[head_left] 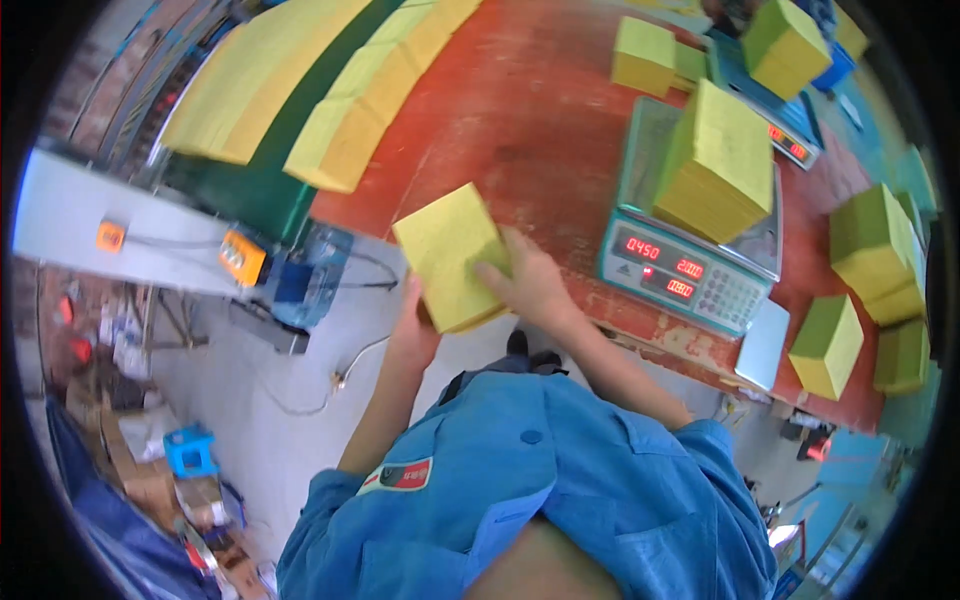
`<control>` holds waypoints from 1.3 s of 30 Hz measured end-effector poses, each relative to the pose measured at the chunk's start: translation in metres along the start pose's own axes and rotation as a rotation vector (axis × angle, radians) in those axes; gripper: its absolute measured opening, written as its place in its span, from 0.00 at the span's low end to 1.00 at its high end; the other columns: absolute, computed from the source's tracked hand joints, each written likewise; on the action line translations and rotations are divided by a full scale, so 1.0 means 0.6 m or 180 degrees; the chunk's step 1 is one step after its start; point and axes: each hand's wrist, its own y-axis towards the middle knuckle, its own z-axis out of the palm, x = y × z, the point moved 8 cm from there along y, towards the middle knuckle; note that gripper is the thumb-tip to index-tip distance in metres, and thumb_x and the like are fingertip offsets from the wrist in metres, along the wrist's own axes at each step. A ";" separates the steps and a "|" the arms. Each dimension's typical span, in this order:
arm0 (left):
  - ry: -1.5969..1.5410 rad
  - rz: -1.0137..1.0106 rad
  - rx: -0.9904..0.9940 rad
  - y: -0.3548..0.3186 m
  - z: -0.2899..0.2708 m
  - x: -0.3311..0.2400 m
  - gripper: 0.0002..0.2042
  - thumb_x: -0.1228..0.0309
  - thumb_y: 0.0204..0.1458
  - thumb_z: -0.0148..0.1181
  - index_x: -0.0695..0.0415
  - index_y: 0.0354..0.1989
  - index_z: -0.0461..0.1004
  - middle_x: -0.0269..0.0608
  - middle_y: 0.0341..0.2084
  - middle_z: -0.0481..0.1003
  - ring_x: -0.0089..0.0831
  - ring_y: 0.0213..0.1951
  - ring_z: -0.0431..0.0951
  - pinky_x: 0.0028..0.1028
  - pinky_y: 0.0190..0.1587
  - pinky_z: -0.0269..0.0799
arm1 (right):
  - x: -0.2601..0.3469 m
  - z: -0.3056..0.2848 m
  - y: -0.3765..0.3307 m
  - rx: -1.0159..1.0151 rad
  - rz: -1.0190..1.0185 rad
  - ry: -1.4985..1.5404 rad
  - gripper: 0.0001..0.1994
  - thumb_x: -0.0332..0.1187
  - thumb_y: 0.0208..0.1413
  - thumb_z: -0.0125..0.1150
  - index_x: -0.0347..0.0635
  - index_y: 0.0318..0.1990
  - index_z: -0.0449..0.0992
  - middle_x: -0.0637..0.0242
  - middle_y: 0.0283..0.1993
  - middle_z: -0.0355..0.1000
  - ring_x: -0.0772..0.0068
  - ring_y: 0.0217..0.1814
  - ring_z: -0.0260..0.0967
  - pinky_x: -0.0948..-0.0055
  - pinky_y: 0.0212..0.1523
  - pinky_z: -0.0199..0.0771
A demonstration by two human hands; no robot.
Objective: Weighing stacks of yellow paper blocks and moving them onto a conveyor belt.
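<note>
A stack of yellow paper sheets (447, 255) is held in front of my body, off the table's near edge. My left hand (414, 325) grips it at its lower left side, fingers partly hidden beneath it. My right hand (532, 278) closes on its right side, thumb lying over the top sheet. To the right, a digital scale (618, 215) with lit red digits carries a taller block of yellow paper (717, 160), set at a slant on its plate.
The red table (520, 120) is worn along its front edge. Rows of yellow paper (345, 135) lie on a green belt (262, 185) at the left. More yellow blocks (872, 240) and a second scale (790, 145) stand at the right. A blue stool (190, 452) sits on the floor.
</note>
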 end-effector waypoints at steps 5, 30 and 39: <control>-0.0297 -0.0378 -0.0001 -0.008 -0.012 0.004 0.23 0.60 0.66 0.38 0.60 0.65 0.59 0.48 0.60 0.66 0.39 0.60 0.68 0.41 0.63 0.63 | -0.014 0.004 -0.021 0.0052 -0.0002 0.0523 0.32 0.46 0.55 0.61 0.30 0.60 0.64 0.39 0.52 0.71 0.44 0.54 0.72 0.57 0.54 0.71; 0.1236 -0.0580 0.2685 0.276 0.694 -0.204 0.38 0.37 0.50 0.53 0.51 0.63 0.64 0.49 0.54 0.70 0.44 0.54 0.71 0.53 0.46 0.72 | -0.093 -0.617 0.000 -0.1603 0.0550 0.2471 0.14 0.39 0.64 0.50 0.38 0.42 0.78 0.70 0.34 0.77 0.76 0.30 0.74 0.77 0.32 0.74; 0.1557 -0.0534 0.2311 0.265 0.693 -0.187 0.34 0.41 0.49 0.58 0.51 0.59 0.64 0.46 0.51 0.68 0.40 0.50 0.70 0.46 0.41 0.69 | -0.155 -0.610 0.012 -0.1541 0.0654 0.2597 0.15 0.37 0.63 0.50 0.37 0.47 0.78 0.67 0.40 0.78 0.76 0.37 0.76 0.75 0.40 0.76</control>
